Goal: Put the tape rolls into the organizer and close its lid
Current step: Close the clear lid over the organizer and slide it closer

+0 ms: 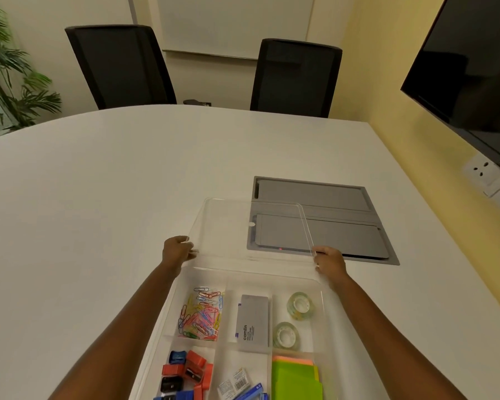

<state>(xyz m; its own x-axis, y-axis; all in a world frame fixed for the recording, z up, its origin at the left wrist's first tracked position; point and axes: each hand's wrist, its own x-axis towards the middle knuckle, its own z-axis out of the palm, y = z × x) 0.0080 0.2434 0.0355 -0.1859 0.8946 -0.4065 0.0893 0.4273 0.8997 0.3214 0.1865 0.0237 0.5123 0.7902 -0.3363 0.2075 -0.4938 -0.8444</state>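
Note:
A clear plastic organizer (324, 307) lies on the white table in front of me. Two clear tape rolls (300, 306) (285, 335) rest in its far right compartment. The clear lid (225, 223) stands raised beyond the organizer's far edge, tilted away from me. My left hand (177, 251) grips the lid's near left corner. My right hand (328, 260) grips its near right corner. Both forearms reach along the organizer's sides.
Other compartments hold coloured paper clips (201, 313), a grey stamp pad box (253, 323), sharpeners (186, 370) and sticky notes (296, 379). A grey cable hatch (350, 226) is set in the table behind the lid. Two black chairs (122, 67) stand at the far side.

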